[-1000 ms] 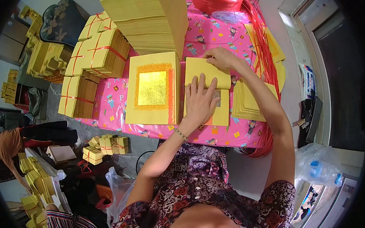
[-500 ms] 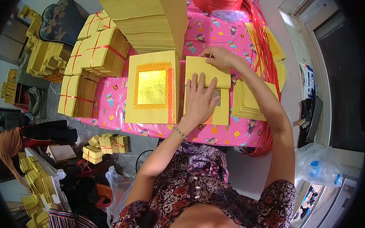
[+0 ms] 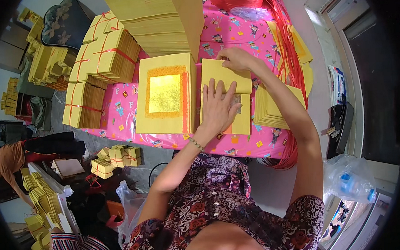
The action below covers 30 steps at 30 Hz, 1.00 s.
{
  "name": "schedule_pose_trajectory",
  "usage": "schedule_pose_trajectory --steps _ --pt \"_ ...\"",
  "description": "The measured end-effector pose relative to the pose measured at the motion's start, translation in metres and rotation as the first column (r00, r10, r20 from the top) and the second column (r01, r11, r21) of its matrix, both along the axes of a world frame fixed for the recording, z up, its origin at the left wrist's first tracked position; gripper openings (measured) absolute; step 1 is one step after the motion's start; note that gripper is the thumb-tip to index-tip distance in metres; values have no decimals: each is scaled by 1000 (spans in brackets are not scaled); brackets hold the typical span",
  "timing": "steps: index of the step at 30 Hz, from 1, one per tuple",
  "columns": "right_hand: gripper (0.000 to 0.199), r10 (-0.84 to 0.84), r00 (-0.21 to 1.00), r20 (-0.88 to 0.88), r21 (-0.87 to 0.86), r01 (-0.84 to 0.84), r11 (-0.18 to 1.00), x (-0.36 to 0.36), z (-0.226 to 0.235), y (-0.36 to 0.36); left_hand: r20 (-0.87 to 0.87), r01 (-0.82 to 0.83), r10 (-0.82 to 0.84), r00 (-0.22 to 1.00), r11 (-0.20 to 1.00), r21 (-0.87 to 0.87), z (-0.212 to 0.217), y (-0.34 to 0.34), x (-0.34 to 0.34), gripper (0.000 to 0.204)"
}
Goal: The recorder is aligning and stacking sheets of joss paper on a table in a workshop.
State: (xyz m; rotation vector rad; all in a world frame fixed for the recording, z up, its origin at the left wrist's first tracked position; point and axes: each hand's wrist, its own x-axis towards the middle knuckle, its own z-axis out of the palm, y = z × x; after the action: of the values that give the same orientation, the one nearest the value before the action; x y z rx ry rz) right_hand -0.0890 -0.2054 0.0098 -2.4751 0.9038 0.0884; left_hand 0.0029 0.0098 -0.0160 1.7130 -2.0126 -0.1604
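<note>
The left hand (image 3: 217,107) lay flat, its fingers spread and gripping nothing, across the yellow paper (image 3: 240,82), which was folded over on itself on the pink-covered table (image 3: 165,141). The right hand (image 3: 237,61) bent its fingers at the paper's far edge; whether they pinched it, I could not tell. A gold-squared stack (image 3: 165,94) stood just left, layered yellow sheets (image 3: 277,106) to the right.
</note>
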Motion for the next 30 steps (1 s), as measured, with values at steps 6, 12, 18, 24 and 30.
schedule_pose_trajectory --steps 6,12,18,24,30 --pt "30 -23 1000 -18 19 23 1000 4 2 1 7 6 -6 1000 1000 -2 3 5 1 68" --pt "30 -3 1000 -17 -18 3 1000 4 2 3 31 27 -27 999 1000 -14 2 7 2 73" --pt "25 44 969 241 -261 21 965 -15 -2 8 17 38 -39 999 999 25 -1 7 0 80" --pt "17 29 998 54 -89 -24 996 -50 56 56 10 40 -40 999 999 10 -4 10 3 82" --pt "24 33 967 -252 31 -26 999 -47 31 84 38 46 -46 998 999 4 -4 9 2 82"
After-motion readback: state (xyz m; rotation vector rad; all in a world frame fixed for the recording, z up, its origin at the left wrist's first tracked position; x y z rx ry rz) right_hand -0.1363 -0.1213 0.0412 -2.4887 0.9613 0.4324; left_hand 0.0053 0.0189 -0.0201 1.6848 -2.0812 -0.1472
